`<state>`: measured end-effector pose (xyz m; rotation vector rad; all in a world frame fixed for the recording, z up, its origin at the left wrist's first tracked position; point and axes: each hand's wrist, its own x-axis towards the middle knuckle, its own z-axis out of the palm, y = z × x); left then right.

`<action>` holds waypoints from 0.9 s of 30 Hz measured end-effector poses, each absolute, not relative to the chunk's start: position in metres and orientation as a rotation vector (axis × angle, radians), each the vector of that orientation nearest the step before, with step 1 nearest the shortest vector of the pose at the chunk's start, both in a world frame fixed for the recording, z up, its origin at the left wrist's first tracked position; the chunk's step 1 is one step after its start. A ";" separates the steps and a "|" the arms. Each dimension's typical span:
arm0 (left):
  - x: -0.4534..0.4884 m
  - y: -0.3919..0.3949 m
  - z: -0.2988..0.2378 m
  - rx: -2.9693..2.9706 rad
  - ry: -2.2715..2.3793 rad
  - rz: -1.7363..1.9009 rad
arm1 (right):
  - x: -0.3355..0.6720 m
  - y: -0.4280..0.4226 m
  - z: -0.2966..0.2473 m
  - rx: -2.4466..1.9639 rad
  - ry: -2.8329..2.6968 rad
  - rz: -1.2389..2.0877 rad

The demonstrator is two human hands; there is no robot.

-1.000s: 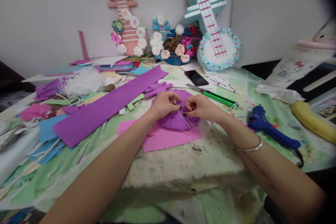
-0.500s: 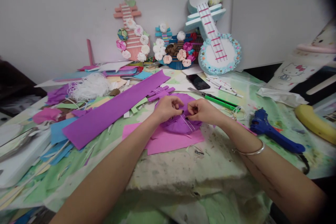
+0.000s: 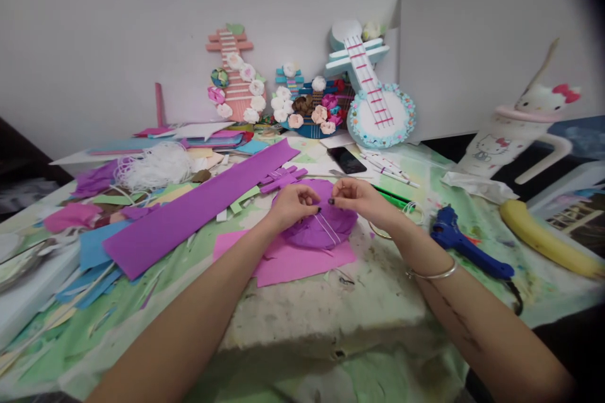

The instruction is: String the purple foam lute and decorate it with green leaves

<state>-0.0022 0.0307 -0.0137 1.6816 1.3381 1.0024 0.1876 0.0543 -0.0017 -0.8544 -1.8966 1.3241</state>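
Note:
A small lute-shaped craft covered in purple paper (image 3: 302, 236) lies in front of me, its crossbarred neck pointing up and left. White strings (image 3: 329, 232) run across its round body. My left hand (image 3: 295, 206) rests over the body's left side, thumb and finger pinched at the upper ends of those strings. Over the upper right side, my right hand (image 3: 359, 198) is also pinched; whatever is between its fingertips is too small to make out. Under the craft lies a pink paper sheet (image 3: 278, 271).
A long purple paper strip (image 3: 203, 208) and a white string bundle (image 3: 154, 165) lie left. A phone (image 3: 347, 160), green cutter (image 3: 392, 199), blue glue gun (image 3: 467, 244), banana (image 3: 543, 239) and tumbler (image 3: 491, 141) are right. Decorated lute crafts (image 3: 378, 110) lean against the wall.
The view has shifted, showing more of the tumbler and a wall shelf. My hands have moved slightly apart, with the right fingertips lifted off the strings. The craft remains on the pink paper.

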 end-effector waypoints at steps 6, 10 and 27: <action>-0.007 0.031 -0.018 1.489 1.219 1.089 | 0.191 0.060 -0.004 -0.821 -1.667 1.258; -0.016 0.035 -0.017 1.198 1.049 1.296 | 0.194 0.066 -0.007 -0.845 -1.578 1.194; -0.068 0.037 -0.015 1.321 1.852 1.323 | 0.208 0.076 -0.007 -1.005 -1.423 0.919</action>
